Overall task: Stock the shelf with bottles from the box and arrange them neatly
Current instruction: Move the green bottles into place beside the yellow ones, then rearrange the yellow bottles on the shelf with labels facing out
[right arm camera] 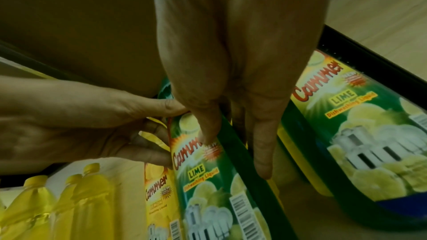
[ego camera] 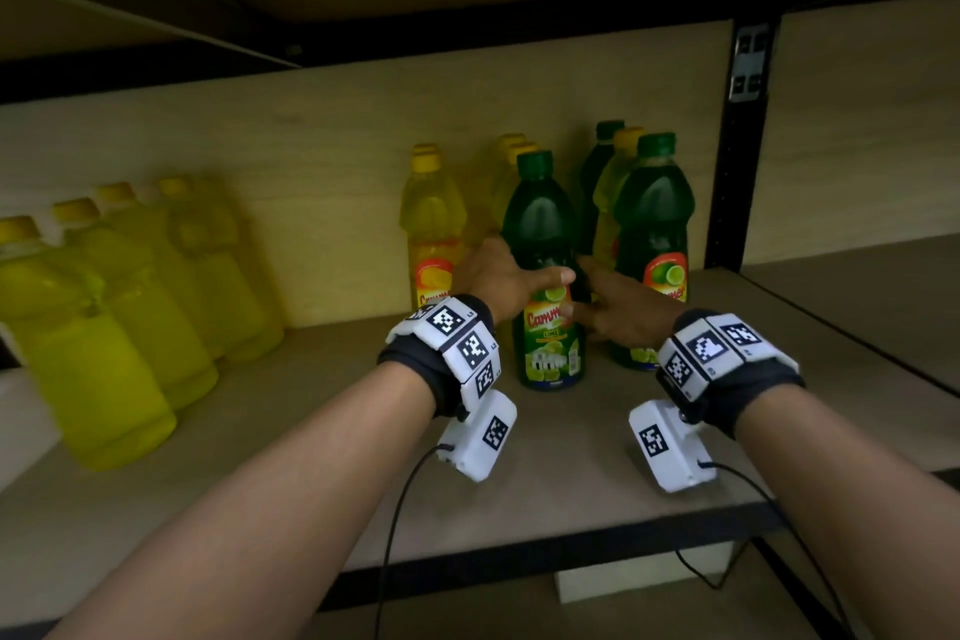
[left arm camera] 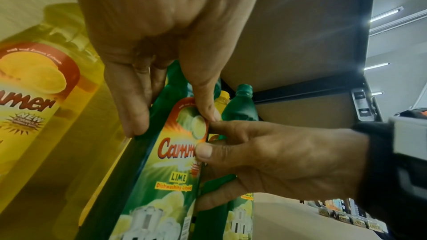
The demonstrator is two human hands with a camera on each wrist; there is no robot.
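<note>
A green lime dishwashing bottle [ego camera: 546,244] stands upright on the wooden shelf [ego camera: 311,442], in front of the other bottles. My left hand [ego camera: 519,278] grips its left side with the thumb lying across the label [left arm camera: 175,161]. On its right side my right hand [ego camera: 597,309] holds it, thumb [right arm camera: 208,127] on the label and fingers [right arm camera: 263,152] along the edge. A yellow lemon bottle [ego camera: 431,229] stands just left of it and another green bottle [ego camera: 653,244] just right. More yellow and green bottles stand behind them.
A wrapped pack of several yellow bottles [ego camera: 104,317] fills the shelf's left part. A black upright post [ego camera: 737,146] bounds the bay on the right, with another shelf board [ego camera: 857,307] beyond it. The shelf above hangs low overhead. Cables trail from both wrist units.
</note>
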